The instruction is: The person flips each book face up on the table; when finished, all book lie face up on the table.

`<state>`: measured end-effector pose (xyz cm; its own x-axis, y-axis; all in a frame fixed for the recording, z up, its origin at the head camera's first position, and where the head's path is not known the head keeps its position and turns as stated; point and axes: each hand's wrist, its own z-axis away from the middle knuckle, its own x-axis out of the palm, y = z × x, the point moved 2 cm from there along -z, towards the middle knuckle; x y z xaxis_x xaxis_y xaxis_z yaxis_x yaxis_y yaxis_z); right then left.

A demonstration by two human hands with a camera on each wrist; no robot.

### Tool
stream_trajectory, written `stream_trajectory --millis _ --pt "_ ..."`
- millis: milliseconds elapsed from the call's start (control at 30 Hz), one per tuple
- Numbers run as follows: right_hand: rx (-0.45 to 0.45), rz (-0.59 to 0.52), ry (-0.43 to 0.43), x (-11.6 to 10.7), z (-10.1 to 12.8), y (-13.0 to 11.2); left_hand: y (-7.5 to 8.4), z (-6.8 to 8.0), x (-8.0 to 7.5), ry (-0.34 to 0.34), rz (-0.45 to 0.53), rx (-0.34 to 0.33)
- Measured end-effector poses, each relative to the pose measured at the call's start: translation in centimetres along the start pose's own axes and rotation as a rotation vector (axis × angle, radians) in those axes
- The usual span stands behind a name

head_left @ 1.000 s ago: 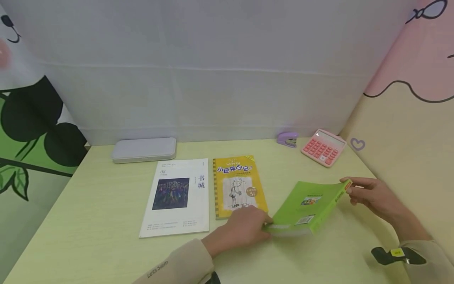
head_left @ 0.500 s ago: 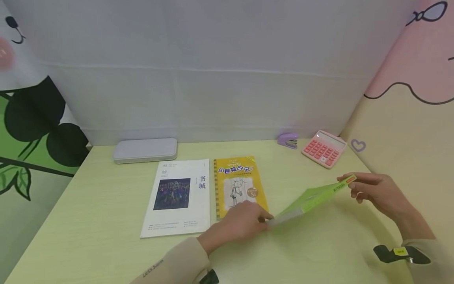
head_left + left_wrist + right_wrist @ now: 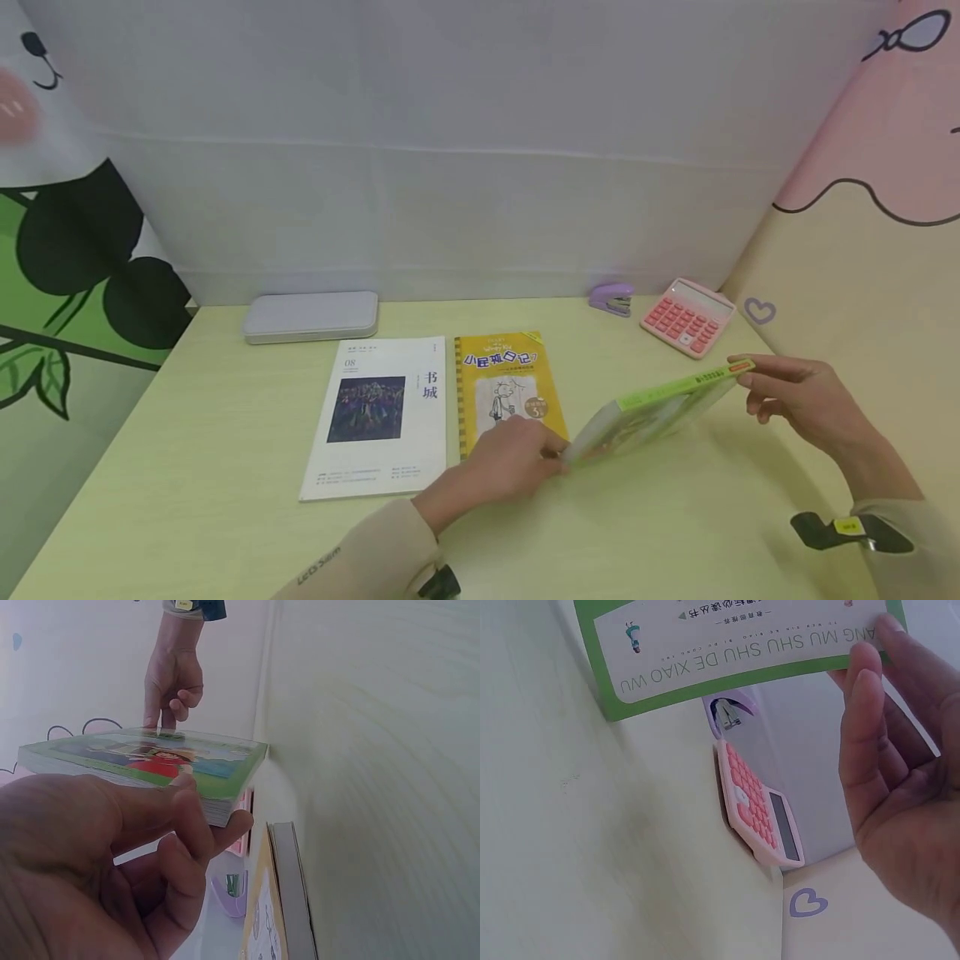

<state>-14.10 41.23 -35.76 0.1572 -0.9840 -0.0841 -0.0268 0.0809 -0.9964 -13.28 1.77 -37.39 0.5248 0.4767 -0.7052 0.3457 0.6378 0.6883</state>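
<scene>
A green book [image 3: 663, 410] is held tilted above the table between both hands, its spine upward in the head view. My left hand [image 3: 501, 467] pinches the book's left end; in the left wrist view the thumb lies on the picture cover and fingers are beneath. My right hand [image 3: 806, 404] pinches the far right corner by the spine. In the right wrist view part of the green-bordered cover [image 3: 742, 649] shows printed letters. A yellow book [image 3: 510, 383] lies flat just behind my left hand, which hides its lower part. Left of it lies a white magazine [image 3: 378, 467].
Along the back of the table stand a pale pencil case [image 3: 311, 315], a purple stapler [image 3: 611, 298] and a pink calculator [image 3: 688, 318]. A white cloth [image 3: 480, 217] hangs behind them. A wall [image 3: 870, 308] with a heart closes the right side.
The green book has turned over in my hands: its barcode side showed before, then its spine rose, and now the other cover faces me. My right hand has risen slightly.
</scene>
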Motion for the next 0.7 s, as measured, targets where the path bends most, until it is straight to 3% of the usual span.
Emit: stream_trajectory --millis 333,500,700 --pt "0.012 0.028 0.015 0.1 -0.5 -0.7 0.2 0.3 -0.8 0.012 0.002 0.003" --pt "-0.001 -0.005 0.019 0.2 -1.0 -0.7 0.2 0.4 -1.3 0.039 0.022 -0.002" --pt "0.021 0.030 0.035 0.5 -1.5 -1.0 0.1 0.5 -2.1 0.072 0.055 -0.001"
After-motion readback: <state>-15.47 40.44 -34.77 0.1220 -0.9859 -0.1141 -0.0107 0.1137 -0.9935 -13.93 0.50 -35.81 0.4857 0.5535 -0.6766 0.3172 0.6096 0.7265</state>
